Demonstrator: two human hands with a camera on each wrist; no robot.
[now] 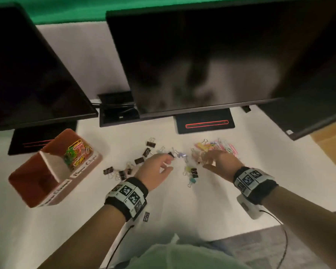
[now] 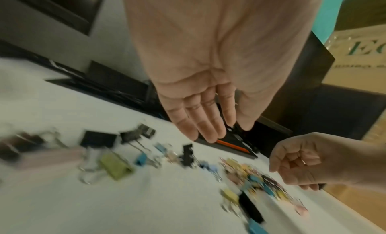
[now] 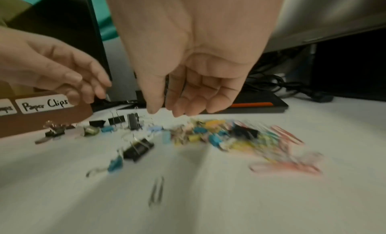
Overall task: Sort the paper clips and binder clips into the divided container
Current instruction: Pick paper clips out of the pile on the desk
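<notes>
Hovering over a white desk (image 1: 182,210), both hands sit above a scatter of clips. The left hand (image 1: 155,169) has its fingers (image 2: 200,122) straight and close together in its wrist view, holding nothing, just above a black binder clip (image 1: 171,153). The right hand (image 1: 220,162) hangs over the near edge of a mixed heap of coloured paper clips (image 1: 224,145) and small binder clips; its fingers (image 3: 188,103) are loosely curled downward with the thumb close to them, and nothing shows between them.

Black binder clips (image 1: 138,161) lie strewn across the desk to the left of the hands, with a few pastel ones (image 1: 191,180) between the wrists. At far left stands the brown divided container (image 1: 52,167): its far compartment, labelled "Paper Clips", holds a bundle of bright paper clips (image 1: 78,152); what lies in the near compartment cannot be told. Two dark monitors (image 1: 202,61) rise behind the desk.
</notes>
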